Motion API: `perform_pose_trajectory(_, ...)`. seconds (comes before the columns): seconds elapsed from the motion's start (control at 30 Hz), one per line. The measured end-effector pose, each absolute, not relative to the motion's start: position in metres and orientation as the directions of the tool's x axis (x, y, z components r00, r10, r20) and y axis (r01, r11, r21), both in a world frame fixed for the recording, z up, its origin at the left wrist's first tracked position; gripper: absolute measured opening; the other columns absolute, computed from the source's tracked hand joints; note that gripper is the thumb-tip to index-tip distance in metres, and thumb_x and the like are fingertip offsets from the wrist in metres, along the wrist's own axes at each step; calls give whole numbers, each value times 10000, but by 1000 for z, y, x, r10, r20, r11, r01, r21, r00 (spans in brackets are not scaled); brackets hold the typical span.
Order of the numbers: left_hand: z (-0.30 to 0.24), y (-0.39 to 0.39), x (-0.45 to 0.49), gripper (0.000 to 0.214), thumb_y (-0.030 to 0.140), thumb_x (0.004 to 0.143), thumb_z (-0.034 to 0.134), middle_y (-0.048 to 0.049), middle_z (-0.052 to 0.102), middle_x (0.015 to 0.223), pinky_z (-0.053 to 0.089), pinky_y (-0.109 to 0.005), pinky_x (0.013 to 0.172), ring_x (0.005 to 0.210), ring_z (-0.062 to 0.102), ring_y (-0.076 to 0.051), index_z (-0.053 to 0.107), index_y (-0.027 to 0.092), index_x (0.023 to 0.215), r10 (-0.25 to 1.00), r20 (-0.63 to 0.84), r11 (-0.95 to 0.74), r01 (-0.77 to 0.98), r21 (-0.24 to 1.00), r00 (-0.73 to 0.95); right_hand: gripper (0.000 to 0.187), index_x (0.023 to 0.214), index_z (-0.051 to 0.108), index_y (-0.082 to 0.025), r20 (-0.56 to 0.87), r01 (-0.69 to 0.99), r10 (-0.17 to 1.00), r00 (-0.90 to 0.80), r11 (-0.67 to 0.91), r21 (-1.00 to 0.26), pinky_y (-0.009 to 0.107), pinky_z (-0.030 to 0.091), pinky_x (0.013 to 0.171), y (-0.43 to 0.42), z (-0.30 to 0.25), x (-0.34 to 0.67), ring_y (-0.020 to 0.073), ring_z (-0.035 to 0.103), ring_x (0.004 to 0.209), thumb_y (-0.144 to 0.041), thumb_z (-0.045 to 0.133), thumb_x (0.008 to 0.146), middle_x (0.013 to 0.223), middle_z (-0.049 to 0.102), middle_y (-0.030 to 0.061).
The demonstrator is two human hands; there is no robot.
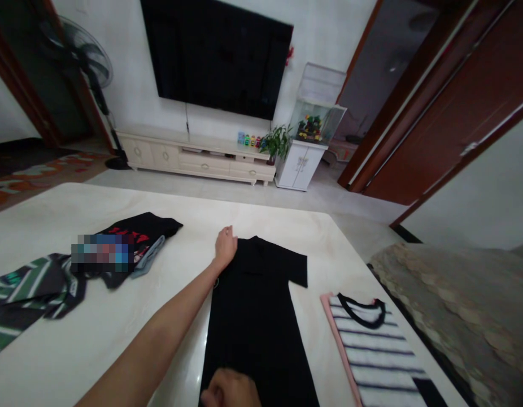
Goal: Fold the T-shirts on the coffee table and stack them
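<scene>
The black shirt [255, 316] lies flat on the worktop [197, 226], long axis running twelve to six o'clock; the left hand [226, 247] touches its collar end at eleven; the right hand [231, 389], blurred and curled, is at six; whether either grip holds cloth, I cannot tell.

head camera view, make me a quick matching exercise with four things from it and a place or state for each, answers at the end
Column 1
1. black shirt
2. television
3. white striped shirt
4. fan

Column 2
A. pink cloth shows along one edge
B. stands on the floor
C. left hand at its upper edge
D. mounted on the wall

Pairs: 1-C, 2-D, 3-A, 4-B
</scene>
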State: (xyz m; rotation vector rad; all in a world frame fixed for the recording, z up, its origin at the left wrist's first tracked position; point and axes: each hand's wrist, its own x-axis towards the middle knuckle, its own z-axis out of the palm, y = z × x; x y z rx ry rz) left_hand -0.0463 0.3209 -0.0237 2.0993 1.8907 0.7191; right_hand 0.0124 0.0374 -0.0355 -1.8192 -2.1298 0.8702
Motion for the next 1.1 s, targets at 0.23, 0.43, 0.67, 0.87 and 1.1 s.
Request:
perform_pose_trajectory(0.23,-47,277,0,447,255,881,344,-79,353,1426,238,-446,1054,1302,285,-247,418,170,1314,844,144,-531,766,362,517,291,728,527,-205,71,769,988,139,-62,-637,230,373,538,76,-7,120,141,548,577,-369,347,886,642,568,1)
perform_pose_trajectory(0.43,-38,293,6,578,400,827,402,-77,235,1478,189,-622,981,1282,256,-359,318,248,1378,833,-1,-518,781,350,553,285,815,583,-173,83,747,936,342,-217,-628,272,449,688,107,-13,187,186,604,737,-375,384,841,792,642,62)
perform_pose_trajectory(0.67,-18,295,14,604,525,829,388,-83,161,1495,161,-664,976,1331,157,-393,307,288,1379,815,-174,-458,798,391,553,330,1093,546,-104,-67,687,819,569,-519,-509,423,433,866,188,-27,218,229,552,1003,-325,522,850,1093,578,130)
perform_pose_trajectory(0.87,-18,202,-26,562,480,894,318,-74,135,1503,109,-614,1041,1371,40,-301,249,251,1402,852,40,-472,735,487,521,319,1123,532,-173,-263,597,783,564,-606,-526,382,490,788,207,-24,222,185,571,947,-344,540,853,1126,558,60)
perform_pose_trajectory(1.1,-22,86,-114,513,429,886,401,-11,183,1491,129,-592,1063,1368,105,-278,277,349,1377,791,-40,-463,639,614,611,303,1088,539,-155,-186,605,857,481,-478,-637,351,504,728,236,9,191,157,586,861,-358,519,865,1053,580,51)
